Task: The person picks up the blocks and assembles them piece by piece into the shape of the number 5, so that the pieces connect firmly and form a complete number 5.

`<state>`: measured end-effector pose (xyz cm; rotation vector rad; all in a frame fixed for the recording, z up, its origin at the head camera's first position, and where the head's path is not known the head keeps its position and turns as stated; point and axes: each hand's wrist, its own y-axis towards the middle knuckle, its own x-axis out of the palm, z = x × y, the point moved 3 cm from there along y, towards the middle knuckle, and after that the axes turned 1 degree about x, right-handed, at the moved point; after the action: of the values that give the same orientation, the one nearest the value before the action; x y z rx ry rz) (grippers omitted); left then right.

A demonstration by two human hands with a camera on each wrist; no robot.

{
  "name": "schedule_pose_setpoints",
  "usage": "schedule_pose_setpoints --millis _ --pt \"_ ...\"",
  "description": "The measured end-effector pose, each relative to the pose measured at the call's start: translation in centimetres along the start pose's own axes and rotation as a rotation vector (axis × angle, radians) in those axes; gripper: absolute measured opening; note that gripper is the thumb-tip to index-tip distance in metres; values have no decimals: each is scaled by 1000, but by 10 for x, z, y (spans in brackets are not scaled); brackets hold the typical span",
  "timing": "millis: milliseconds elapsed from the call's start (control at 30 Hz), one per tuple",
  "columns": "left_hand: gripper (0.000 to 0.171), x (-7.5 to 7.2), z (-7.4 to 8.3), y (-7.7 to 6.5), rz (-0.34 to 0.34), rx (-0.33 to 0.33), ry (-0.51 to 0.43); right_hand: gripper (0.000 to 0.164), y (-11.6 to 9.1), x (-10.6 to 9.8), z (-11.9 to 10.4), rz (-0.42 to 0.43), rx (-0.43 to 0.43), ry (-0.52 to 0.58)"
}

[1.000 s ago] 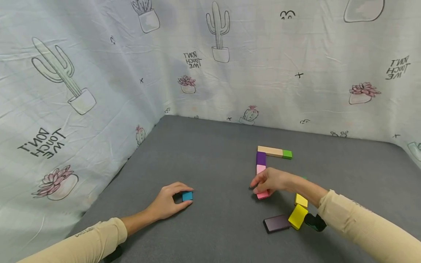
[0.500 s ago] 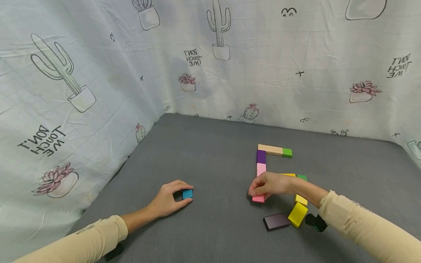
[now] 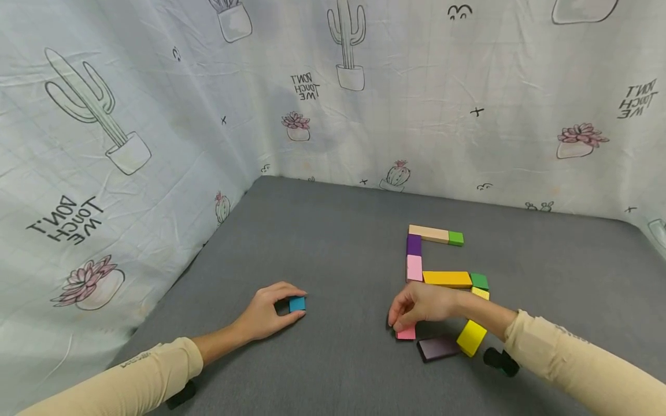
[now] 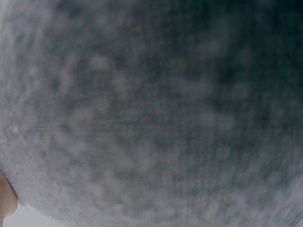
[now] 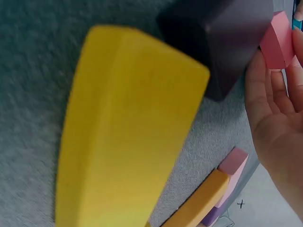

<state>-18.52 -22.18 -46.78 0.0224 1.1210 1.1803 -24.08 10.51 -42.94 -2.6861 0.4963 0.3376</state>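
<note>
My left hand [image 3: 270, 309] pinches a small blue block [image 3: 297, 304] between thumb and fingers on the table at left. In the left wrist view almost only blurred grey cloth shows. To the right, my right hand [image 3: 429, 303] grips a coral-pink block [image 3: 406, 333], whose far part the fingers cover; the right wrist view shows the same pink block [image 5: 278, 40] between thumb and fingers. Just right of it lies a dark purple-grey block [image 3: 438, 349]. Beside that is a yellow block [image 3: 472, 338], large and close in the right wrist view. My right forearm partly hides a second yellow block [image 3: 480, 293].
Beyond my right hand, a bent line of blocks runs from light pink [image 3: 414, 267] and purple [image 3: 414, 245] to beige [image 3: 428, 233] and bright green [image 3: 456, 238]. An orange block [image 3: 446, 279] meets a darker green one [image 3: 479, 281]. Patterned cloth [image 3: 322, 127] hangs behind the table.
My right hand has drawn the pink block toward me, away from the light pink one. The orange block and darker green block have come into view. My left hand stays on the blue block.
</note>
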Motion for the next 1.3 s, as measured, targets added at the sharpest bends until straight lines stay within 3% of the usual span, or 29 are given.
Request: schedule_pose_setpoints --millis 167,500,1000,1133,1300 --pt "37 0 0 0 -11 -4 15 13 -4 5 0 18 -46 -51" --pt "37 0 0 1 -19 -10 23 13 -12 15 1 21 -130 -52" --pt "39 1 3 1 -7 13 10 8 -17 23 4 113 -254 -116" --pt "39 -1 3 2 -37 1 10 8 -17 23 4 121 -257 -132" --pt "38 -5 5 8 -133 -16 8 9 -20 23 5 144 -237 -151"
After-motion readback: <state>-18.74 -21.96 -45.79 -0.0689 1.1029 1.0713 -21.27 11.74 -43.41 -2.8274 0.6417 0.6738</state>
